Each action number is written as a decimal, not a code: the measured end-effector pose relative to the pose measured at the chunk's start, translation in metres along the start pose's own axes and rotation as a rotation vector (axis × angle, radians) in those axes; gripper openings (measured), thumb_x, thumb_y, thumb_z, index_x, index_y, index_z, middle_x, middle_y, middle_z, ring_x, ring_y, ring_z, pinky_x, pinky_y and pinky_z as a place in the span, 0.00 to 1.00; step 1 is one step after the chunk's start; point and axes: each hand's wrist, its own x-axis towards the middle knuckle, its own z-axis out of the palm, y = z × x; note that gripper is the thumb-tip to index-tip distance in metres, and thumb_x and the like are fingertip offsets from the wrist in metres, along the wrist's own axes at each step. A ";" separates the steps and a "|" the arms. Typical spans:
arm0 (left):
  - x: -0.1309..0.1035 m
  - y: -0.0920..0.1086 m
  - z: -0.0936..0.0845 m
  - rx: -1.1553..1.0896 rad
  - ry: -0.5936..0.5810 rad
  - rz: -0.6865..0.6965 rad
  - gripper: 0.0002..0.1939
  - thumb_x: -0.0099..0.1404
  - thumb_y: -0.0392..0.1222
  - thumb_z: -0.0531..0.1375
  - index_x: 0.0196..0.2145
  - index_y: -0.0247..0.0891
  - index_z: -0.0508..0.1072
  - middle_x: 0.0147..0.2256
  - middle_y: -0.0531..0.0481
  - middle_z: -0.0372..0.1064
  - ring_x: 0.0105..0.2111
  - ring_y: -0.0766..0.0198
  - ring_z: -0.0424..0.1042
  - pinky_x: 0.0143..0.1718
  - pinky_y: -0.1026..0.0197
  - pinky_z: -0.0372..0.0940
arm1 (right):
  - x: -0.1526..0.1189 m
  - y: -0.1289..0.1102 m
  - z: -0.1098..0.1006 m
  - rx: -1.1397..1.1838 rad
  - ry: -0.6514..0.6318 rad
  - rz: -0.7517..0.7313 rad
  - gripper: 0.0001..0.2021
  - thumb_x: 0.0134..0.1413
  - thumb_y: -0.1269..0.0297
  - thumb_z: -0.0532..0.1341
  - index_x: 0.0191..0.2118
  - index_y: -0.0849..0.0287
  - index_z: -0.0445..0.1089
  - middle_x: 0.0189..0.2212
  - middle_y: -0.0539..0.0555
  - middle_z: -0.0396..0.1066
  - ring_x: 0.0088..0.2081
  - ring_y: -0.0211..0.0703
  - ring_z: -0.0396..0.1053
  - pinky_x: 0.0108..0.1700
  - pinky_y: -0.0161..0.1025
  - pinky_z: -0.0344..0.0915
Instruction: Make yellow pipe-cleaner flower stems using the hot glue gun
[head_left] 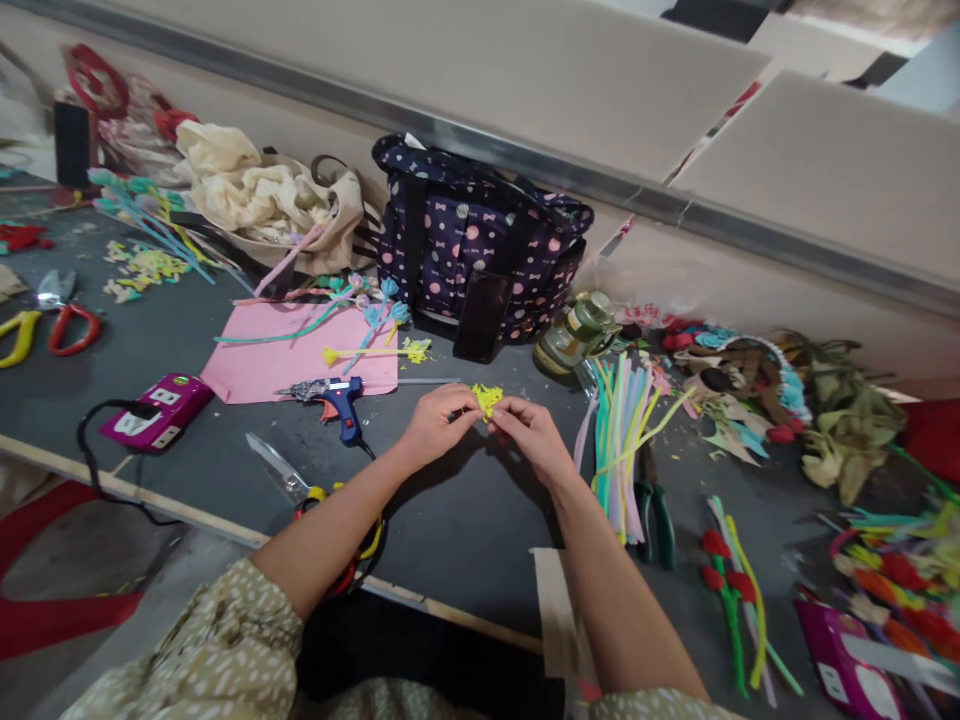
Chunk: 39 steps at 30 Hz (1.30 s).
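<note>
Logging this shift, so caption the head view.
Both hands pinch a yellow piece above a dark table strewn with craft supplies.

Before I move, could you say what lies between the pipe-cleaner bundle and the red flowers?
Green-handled pliers, then bare tabletop, lie between the bundle and flowers in the head view.

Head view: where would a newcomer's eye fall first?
Probably the navy patterned bag, standing at the back of the table with a black phone against it. Next, the bright yellow fuzzy piece at mid-picture, pinched between left hand and right hand, then the pastel pipe cleaners to their right.
</note>
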 end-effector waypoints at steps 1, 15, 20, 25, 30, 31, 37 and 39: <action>0.000 0.000 0.000 0.000 -0.002 0.009 0.09 0.62 0.42 0.58 0.26 0.38 0.73 0.28 0.48 0.68 0.32 0.63 0.66 0.39 0.61 0.59 | 0.000 0.000 0.000 0.004 0.005 0.000 0.11 0.53 0.56 0.59 0.30 0.59 0.69 0.22 0.49 0.68 0.23 0.35 0.62 0.26 0.33 0.58; 0.000 -0.009 0.000 -0.459 -0.111 -0.441 0.10 0.54 0.43 0.63 0.23 0.33 0.71 0.20 0.52 0.66 0.20 0.71 0.61 0.24 0.66 0.57 | -0.003 0.000 0.005 -0.534 0.133 -0.377 0.06 0.53 0.70 0.55 0.30 0.57 0.69 0.28 0.51 0.69 0.32 0.41 0.65 0.37 0.37 0.61; 0.001 -0.010 0.001 -0.619 -0.115 -0.597 0.09 0.50 0.42 0.64 0.22 0.33 0.71 0.19 0.51 0.66 0.19 0.70 0.63 0.23 0.66 0.59 | -0.005 -0.001 0.007 -0.720 0.113 -0.535 0.07 0.55 0.71 0.54 0.31 0.56 0.69 0.28 0.53 0.70 0.34 0.43 0.65 0.40 0.40 0.61; 0.001 -0.005 0.002 -0.528 -0.065 -0.503 0.10 0.51 0.43 0.64 0.22 0.34 0.70 0.19 0.53 0.66 0.19 0.71 0.61 0.23 0.67 0.58 | -0.004 0.002 0.006 -0.661 0.142 -0.477 0.07 0.56 0.69 0.55 0.33 0.56 0.70 0.30 0.53 0.71 0.34 0.43 0.67 0.40 0.40 0.63; 0.001 -0.005 0.002 -0.386 -0.039 -0.407 0.11 0.54 0.45 0.64 0.24 0.34 0.70 0.20 0.54 0.63 0.20 0.72 0.60 0.23 0.67 0.56 | -0.002 0.005 0.005 -0.504 0.165 -0.332 0.03 0.54 0.66 0.58 0.33 0.56 0.69 0.31 0.52 0.71 0.34 0.41 0.69 0.38 0.37 0.64; 0.001 -0.006 0.002 -0.370 -0.040 -0.401 0.12 0.54 0.46 0.64 0.24 0.34 0.71 0.20 0.54 0.64 0.20 0.71 0.60 0.23 0.67 0.56 | -0.002 0.006 0.005 -0.494 0.167 -0.312 0.03 0.53 0.66 0.58 0.33 0.56 0.69 0.31 0.52 0.71 0.33 0.41 0.69 0.37 0.37 0.64; 0.000 -0.009 0.002 -0.429 -0.077 -0.446 0.15 0.56 0.50 0.63 0.24 0.33 0.71 0.21 0.52 0.65 0.20 0.70 0.61 0.23 0.66 0.56 | -0.003 0.003 0.007 -0.561 0.157 -0.324 0.03 0.53 0.68 0.57 0.31 0.56 0.68 0.29 0.51 0.70 0.32 0.41 0.67 0.36 0.36 0.63; 0.000 -0.009 0.002 -0.471 -0.086 -0.461 0.16 0.55 0.51 0.63 0.24 0.34 0.71 0.20 0.52 0.65 0.20 0.71 0.61 0.23 0.66 0.56 | -0.004 0.002 0.007 -0.614 0.152 -0.373 0.04 0.53 0.68 0.57 0.31 0.56 0.68 0.28 0.51 0.69 0.33 0.42 0.66 0.36 0.37 0.62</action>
